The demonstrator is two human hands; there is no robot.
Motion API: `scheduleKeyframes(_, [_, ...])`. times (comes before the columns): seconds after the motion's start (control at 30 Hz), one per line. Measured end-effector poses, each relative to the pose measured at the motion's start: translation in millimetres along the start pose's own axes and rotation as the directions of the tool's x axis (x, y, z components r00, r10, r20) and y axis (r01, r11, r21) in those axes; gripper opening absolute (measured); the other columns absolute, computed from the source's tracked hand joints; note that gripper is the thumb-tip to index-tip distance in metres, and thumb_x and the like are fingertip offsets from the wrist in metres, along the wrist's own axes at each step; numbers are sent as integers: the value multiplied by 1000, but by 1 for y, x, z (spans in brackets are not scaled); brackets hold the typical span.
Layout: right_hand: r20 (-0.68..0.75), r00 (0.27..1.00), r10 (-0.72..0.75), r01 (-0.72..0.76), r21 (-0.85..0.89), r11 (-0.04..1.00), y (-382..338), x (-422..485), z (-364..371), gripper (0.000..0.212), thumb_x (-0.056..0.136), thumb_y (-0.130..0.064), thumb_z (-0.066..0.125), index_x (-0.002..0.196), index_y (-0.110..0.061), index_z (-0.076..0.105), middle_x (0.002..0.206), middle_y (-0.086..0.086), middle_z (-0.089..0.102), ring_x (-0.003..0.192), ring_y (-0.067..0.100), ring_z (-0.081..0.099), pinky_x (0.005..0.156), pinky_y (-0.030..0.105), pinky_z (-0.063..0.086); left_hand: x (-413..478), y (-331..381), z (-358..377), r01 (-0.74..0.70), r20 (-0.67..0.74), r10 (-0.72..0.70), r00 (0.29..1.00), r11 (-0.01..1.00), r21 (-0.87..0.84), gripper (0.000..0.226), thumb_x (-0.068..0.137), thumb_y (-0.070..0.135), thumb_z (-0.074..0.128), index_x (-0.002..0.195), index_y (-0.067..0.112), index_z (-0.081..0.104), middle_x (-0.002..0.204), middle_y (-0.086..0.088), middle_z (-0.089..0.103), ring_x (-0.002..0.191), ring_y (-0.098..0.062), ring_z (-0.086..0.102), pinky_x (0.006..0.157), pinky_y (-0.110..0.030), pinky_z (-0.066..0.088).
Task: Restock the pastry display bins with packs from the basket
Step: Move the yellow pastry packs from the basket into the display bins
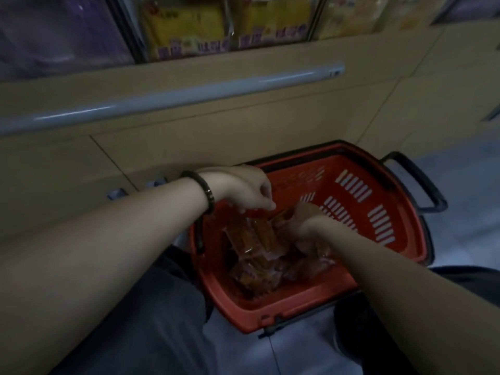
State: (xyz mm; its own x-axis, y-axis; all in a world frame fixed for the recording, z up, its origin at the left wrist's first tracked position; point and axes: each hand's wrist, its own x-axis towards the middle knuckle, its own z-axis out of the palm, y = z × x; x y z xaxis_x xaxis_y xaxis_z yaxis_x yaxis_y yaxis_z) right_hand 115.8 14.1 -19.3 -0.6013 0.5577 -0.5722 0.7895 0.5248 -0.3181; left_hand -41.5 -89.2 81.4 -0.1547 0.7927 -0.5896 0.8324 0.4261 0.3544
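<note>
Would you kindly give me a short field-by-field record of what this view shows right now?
container: red plastic basket with black handles, on the floor, holding loose packs
left: left hand pinches the top edge of a clear-wrapped orange pastry pack
right: right hand down among the packs; grip unclear
shelf: yellow packs behind clear fronts, above a grey rail
</note>
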Motion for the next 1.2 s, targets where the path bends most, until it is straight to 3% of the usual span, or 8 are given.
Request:
scheduleKeyframes(0.4, [56,984,-169,175,-111,978,11,87,130,123,61,-94,59,164,-39,20,171,2,25,157,27,24,128,43,21,11,-9,-3,-6,31,7,999,999,-34,22,99,44,68,115,31,73,92,11,76,69,-8,76,90,-44,64])
scheduleKeyframes(0.5, [113,968,-226,228,-4,974,-12,60,114,108,82,-69,69,166,-24,16,172,7,17,159,26,15,126,34,11,15,-5,-4,-9,14,9,1000,1000,-28,23,98,49,68,112,33,74,81,13,76,64,-5,75,88,-43,64])
scheduleKeyframes(0.63, [15,968,-249,248,46,968,-17,63,136,129,62,-89,40,167,-21,9,174,7,4,161,30,-2,130,45,-3,20,1,-3,-8,47,9,999,1000,-16,25,98,53,65,111,33,73,74,14,75,65,-6,76,87,-44,64])
scheduleKeyframes(0.73, [53,976,-212,209,48,977,-17,58,138,126,67,-88,52,166,-33,-4,174,-1,-11,160,31,-14,129,51,0,23,5,-4,-11,69,11,998,1000,-11,28,99,54,63,114,32,72,92,10,77,69,-9,77,88,-45,65])
scheduleKeyframes(0.9, [22,965,-261,251,206,946,-34,44,121,162,29,-100,61,166,-29,9,173,-1,4,161,24,-6,129,41,-3,24,10,-6,-9,84,8,996,1000,15,29,100,57,60,114,33,71,92,11,76,73,-10,77,88,-45,64])
scheduleKeyframes(1.03, [12,977,-212,195,342,919,-32,49,124,118,66,-67,84,159,-19,31,162,7,35,153,27,28,112,5,15,26,8,-4,0,97,-2,995,1000,15,31,100,56,60,116,31,71,99,10,76,74,-12,78,87,-46,65])
scheduleKeyframes(1.1, [-67,983,-170,182,312,932,-32,52,126,96,74,-70,72,154,-25,41,155,5,47,147,27,42,115,16,30,28,6,-5,5,97,-6,995,1000,8,31,100,56,61,115,31,71,98,10,77,74,-11,79,86,-46,65])
scheduleKeyframes(1.2, [0,977,-214,208,237,949,-26,60,126,98,76,-68,70,159,-29,37,163,2,40,152,23,35,124,34,29,30,0,-5,16,68,-14,998,999,-31,29,100,55,62,112,30,71,98,9,78,75,-12,79,82,-43,67])
